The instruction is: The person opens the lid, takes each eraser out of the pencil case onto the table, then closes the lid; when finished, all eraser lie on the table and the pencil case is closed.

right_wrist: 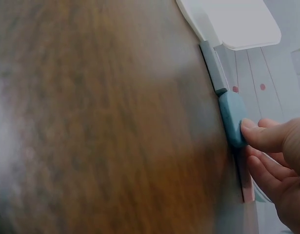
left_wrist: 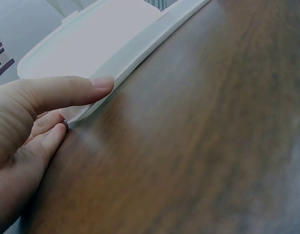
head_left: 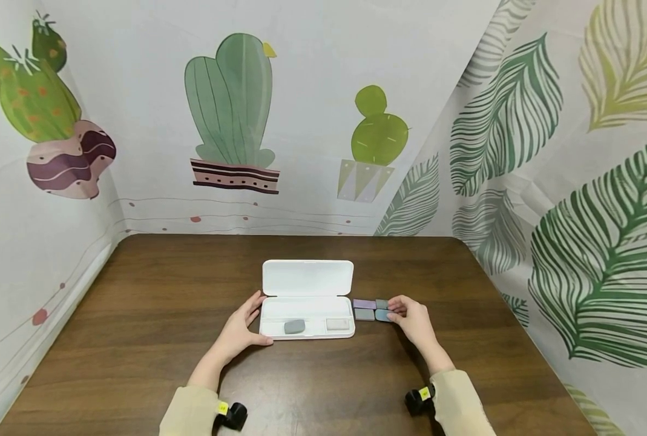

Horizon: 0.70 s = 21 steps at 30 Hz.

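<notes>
A white pencil case (head_left: 307,309) lies on the table with its lid (head_left: 308,278) raised at the back. My left hand (head_left: 241,324) holds its left end, thumb on the front corner and fingers along the side. Inside are a dark grey eraser (head_left: 294,327) and a pale rectangular piece (head_left: 337,324). Right of the case, purple (head_left: 364,304), grey-green (head_left: 381,304), grey (head_left: 364,315) and blue (head_left: 381,315) erasers sit in two rows. My right hand (head_left: 413,318) has its thumb against the blue eraser and fingers curled behind. A pinkish piece (right_wrist: 246,183) shows under those fingers.
The brown wooden table (head_left: 323,387) extends around the case. Behind it hangs a wall cloth (head_left: 312,121) printed with cacti and leaves. Black wrist cameras (head_left: 235,416) are strapped at both sleeves.
</notes>
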{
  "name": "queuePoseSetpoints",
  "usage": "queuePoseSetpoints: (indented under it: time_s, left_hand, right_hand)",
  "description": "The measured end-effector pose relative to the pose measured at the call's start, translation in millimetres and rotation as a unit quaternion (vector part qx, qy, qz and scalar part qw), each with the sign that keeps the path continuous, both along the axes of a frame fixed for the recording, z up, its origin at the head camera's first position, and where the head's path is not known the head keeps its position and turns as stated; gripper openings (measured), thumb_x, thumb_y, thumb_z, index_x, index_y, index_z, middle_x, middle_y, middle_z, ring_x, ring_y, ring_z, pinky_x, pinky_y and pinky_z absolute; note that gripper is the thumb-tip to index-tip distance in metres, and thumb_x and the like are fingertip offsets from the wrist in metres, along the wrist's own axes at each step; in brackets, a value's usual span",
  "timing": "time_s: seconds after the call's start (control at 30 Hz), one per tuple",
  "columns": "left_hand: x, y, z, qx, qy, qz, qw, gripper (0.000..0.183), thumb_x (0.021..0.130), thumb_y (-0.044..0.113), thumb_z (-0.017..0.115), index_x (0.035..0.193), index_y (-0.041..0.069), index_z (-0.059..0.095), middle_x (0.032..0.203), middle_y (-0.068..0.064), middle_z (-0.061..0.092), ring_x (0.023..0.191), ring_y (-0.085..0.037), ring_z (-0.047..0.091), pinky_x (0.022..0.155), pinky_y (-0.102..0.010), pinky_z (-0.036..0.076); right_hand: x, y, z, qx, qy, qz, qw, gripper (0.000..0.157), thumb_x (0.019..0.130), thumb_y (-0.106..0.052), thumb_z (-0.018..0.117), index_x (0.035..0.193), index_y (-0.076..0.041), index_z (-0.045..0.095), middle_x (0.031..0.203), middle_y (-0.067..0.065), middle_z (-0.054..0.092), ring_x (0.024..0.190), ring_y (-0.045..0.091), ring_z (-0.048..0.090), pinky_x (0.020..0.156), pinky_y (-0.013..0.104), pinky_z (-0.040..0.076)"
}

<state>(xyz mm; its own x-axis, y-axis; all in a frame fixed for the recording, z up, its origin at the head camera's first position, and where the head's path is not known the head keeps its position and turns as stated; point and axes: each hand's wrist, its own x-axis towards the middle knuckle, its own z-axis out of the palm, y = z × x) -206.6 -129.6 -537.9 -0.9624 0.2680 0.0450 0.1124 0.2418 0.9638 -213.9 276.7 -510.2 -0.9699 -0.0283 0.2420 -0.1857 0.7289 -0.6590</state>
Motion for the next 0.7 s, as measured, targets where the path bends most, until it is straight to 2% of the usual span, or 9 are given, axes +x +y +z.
queuePoseSetpoints:
  time_s: [0.7]
  left_hand:
    - [0.5,-0.1,-0.1,0.003,0.012,-0.004,0.9999,0.116,0.06,-0.003,0.089,0.152,-0.008,0.019,0.152,-0.03,0.035,0.141,-0.041,0.035,0.116,-0.042,0.034]
  right_hand:
    - [-2.7,0.4,-3.1,-0.012,-0.002,-0.009,1.0,0.018,0.077,0.003,0.078,0.092,0.0,0.069,0.085,0.009,0.072,0.077,0.02,0.067,0.065,0.02,0.058]
